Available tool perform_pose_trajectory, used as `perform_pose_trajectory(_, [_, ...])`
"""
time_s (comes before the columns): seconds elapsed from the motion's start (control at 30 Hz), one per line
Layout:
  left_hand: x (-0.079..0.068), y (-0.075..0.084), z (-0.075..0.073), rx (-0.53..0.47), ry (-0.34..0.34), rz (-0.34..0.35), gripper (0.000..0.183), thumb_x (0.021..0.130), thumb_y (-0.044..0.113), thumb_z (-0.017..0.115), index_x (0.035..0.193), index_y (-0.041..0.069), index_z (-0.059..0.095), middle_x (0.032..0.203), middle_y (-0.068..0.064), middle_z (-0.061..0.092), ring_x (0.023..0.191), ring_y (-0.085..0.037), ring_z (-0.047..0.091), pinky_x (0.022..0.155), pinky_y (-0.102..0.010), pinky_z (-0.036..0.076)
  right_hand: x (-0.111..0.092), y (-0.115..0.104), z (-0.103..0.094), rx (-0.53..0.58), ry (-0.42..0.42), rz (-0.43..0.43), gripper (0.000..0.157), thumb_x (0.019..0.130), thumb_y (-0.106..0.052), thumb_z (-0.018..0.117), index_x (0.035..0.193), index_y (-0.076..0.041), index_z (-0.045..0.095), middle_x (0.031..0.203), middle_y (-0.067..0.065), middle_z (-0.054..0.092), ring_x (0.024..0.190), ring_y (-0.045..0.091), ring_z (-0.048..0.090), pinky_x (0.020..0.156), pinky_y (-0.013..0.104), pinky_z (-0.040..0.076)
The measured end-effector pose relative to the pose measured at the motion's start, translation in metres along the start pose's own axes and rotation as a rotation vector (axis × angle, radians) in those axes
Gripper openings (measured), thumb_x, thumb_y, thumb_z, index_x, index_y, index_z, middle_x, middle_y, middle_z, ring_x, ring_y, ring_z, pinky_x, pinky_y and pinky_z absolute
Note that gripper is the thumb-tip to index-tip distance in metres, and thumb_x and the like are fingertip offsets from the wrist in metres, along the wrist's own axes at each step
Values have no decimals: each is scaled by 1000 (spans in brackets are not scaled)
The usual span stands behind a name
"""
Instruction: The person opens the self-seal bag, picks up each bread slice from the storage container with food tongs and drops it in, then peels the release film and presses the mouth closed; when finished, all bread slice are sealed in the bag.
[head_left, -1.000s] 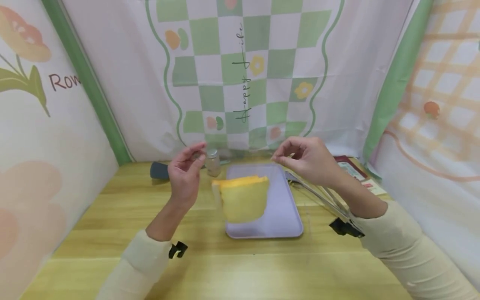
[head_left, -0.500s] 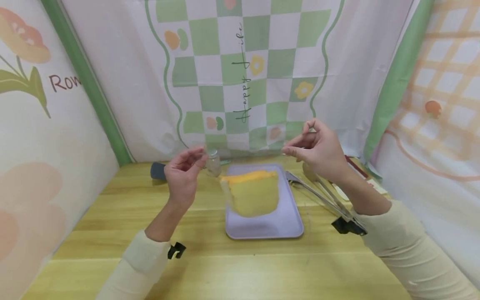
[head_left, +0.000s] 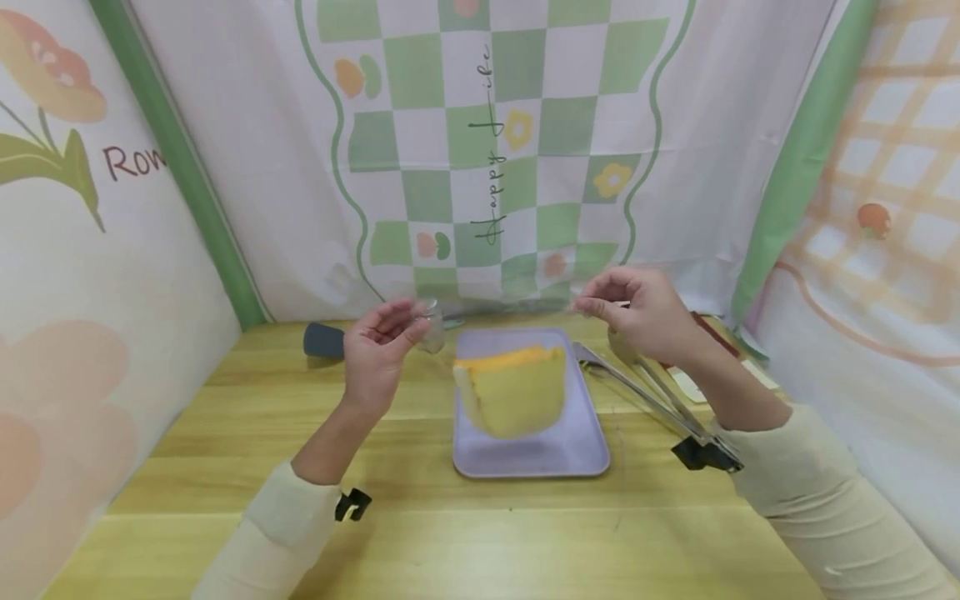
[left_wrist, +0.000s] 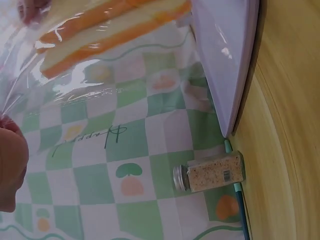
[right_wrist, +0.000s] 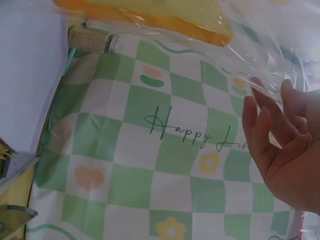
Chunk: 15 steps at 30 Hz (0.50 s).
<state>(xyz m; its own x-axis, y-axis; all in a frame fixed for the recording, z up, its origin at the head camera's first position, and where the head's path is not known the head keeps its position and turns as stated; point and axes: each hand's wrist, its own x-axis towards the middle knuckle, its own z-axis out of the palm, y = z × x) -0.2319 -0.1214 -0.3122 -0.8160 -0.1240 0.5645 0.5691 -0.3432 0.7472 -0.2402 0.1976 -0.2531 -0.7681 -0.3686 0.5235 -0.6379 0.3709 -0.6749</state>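
Slices of bread (head_left: 516, 398) with orange-brown crusts hang above the lilac tray (head_left: 588, 454), apart from it. They sit inside a clear plastic bag (right_wrist: 257, 65), which is hard to see from the head. My left hand (head_left: 377, 357) pinches one side of the bag between thumb and fingers; the left wrist view shows the film gathered at those fingertips (left_wrist: 7, 122). On the other side, my right hand (head_left: 641, 315) pinches the film, its thumb and fingertips meeting. The film stretches between both hands, above the bread.
Behind my left hand stands a glass jar (left_wrist: 215, 172) of pale grains with a metal lid. A dark-handled utensil (head_left: 322, 342) lies to its left. Right of the tray are metal tongs (head_left: 637, 387), a wooden-looking utensil (head_left: 621, 343) and cards (head_left: 686, 383). A checkered curtain (head_left: 480, 167) hangs behind.
The bagged bread has shifted right, more squarely over the tray. My right hand has moved right, rising and then dropping a little. My left hand has barely moved.
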Motion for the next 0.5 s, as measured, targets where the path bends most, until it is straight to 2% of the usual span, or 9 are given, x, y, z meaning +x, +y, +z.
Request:
perform_pose_trajectory(0.1, [0,-1,1,27,-24,-25,27,83,-13,71,95,11,73,88,1,76,83,-11,71,72,-19,56,0,4,2,-34,-63,39,12,102,-10,55,99,1,55,96,12,75,76,13,70,65,25,55])
perform_pose_trajectory(0.17, [0,-3,2,41,-42,-28,28,84,-13,70,92,13,74,88,2,76,82,-10,71,71,-19,56,1,7,4,-22,-80,78,14,104,-14,50,101,0,50,97,17,74,72,18,69,65,28,57])
perform_pose_trajectory(0.23, [0,-4,3,48,-53,-26,31,85,-15,68,90,15,75,87,2,76,80,-9,70,70,-20,56,1,10,5,-31,-73,104,16,105,-17,49,103,-1,48,95,17,74,64,19,65,55,27,53])
perform_pose_trajectory(0.33, [0,-5,5,29,-50,-25,35,85,-16,66,88,17,76,87,1,76,75,-9,69,67,-21,56,1,12,6,-44,-70,106,17,105,-19,49,104,-2,49,90,14,74,46,15,48,39,27,40])
perform_pose_trajectory(0.4, [-1,-5,6,9,-43,-28,35,85,-17,65,88,16,76,86,0,76,72,-9,68,65,-21,56,2,14,6,-27,-80,98,17,105,-18,48,104,-1,48,89,15,74,41,15,38,35,27,32])
perform_pose_trajectory(0.43, [-1,-5,7,-2,-40,-29,35,85,-17,65,88,16,76,86,0,76,71,-9,68,64,-21,56,2,15,6,-12,-87,99,17,105,-18,48,104,0,48,89,16,74,39,15,38,35,27,33])
perform_pose_trajectory(0.5, [-1,-5,8,-17,-40,-29,34,86,-17,64,87,15,75,86,0,76,67,-10,67,62,-21,55,2,17,6,40,-110,136,19,106,-19,46,104,1,46,94,20,73,41,17,48,36,28,40])
